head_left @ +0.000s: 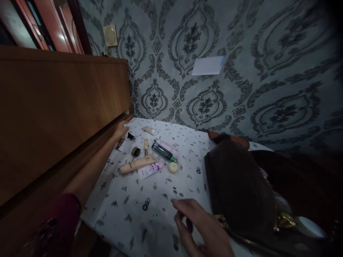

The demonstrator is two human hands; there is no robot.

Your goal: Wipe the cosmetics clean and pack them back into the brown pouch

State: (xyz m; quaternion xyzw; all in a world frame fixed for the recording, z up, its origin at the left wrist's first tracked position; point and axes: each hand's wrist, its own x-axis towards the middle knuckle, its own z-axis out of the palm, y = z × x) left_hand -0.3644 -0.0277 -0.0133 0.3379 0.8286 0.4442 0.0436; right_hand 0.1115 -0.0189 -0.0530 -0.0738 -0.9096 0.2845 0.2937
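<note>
My left hand (121, 130) reaches to the far left edge of the patterned white cloth (160, 200), beside a small black tube (131, 136); its fingertips are at something pale that I cannot make out. Low in the view, my right hand (197, 223) hovers over the cloth, fingers curved and apart, holding nothing. Between them lie a beige tube (138, 164), a white and pink tube (150, 170), a dark bottle with a green cap (164, 152), a round cream lid (173, 167), a black jar (135, 151), a small beige tube (145, 146) and a white-capped tube (149, 130).
A large dark bag (238, 189) stands on the right, with a gold zip and items at its opening. A wooden cabinet side (64, 107) rises along the left. The patterned wall (182, 96) closes off the back, with a white card (208, 65) on it.
</note>
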